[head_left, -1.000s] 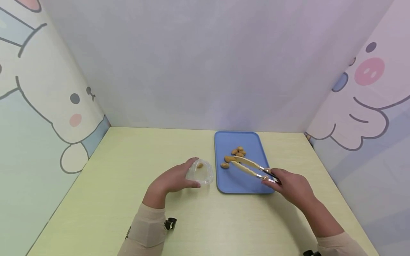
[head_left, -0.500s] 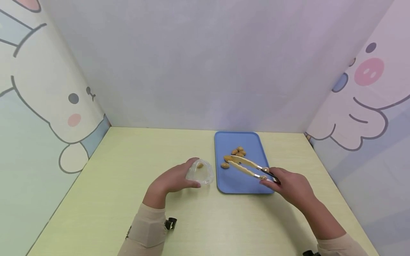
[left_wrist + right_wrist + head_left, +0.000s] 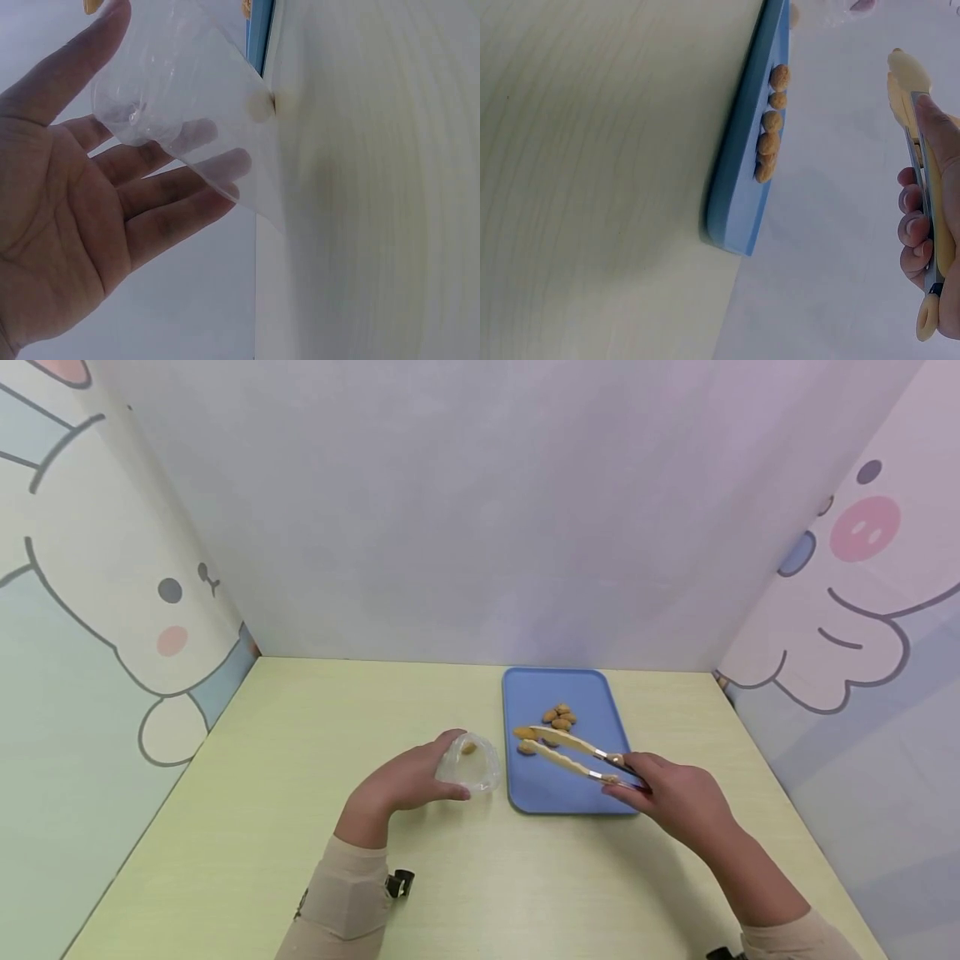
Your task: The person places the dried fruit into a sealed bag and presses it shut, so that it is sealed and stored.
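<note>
My left hand (image 3: 415, 778) holds a clear plastic container (image 3: 187, 90), thumb on one side and fingers round the other. A single brown nut (image 3: 468, 748) shows inside it in the head view. My right hand (image 3: 686, 802) grips a pair of tongs (image 3: 566, 766) with beige tips and metal arms, over the blue tray (image 3: 573, 797). At the tongs' tips is a brown oval nut (image 3: 523, 732), raised above the tray. More nuts (image 3: 769, 142) lie on the tray below, one of them (image 3: 527, 748) partly behind the tongs.
The tray stands on a pale wooden table (image 3: 300, 735), just right of the container. A plain grey wall (image 3: 480, 527) rises behind the table. Side panels with cartoon animals (image 3: 866, 531) close it in at left and right.
The right hand and tongs have shifted slightly left over the tray, and the nut at the tips has moved left with them. The left hand and container stay in place.
</note>
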The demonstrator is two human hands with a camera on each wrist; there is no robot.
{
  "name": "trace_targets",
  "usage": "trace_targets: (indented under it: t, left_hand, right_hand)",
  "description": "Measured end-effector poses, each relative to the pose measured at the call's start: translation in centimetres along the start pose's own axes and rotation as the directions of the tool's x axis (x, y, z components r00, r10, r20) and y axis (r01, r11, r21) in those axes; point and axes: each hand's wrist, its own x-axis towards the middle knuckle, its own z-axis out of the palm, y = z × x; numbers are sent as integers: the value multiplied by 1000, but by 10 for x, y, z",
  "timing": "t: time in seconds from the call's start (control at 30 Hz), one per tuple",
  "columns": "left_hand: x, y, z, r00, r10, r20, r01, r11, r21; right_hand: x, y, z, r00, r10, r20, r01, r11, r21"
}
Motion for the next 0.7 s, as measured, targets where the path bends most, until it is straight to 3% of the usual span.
trace_targets:
  t: [0.3,0.7]
  left_hand:
    - [-1,0,0,1000,-6,-9,6,1000,7]
    - [-1,0,0,1000,-12,-10,12,1000,0]
  right_hand:
    - [4,-6,-1,997,-54,-50,54,999,5]
    - [9,-17,-1,997,-68,-23,69,997,18]
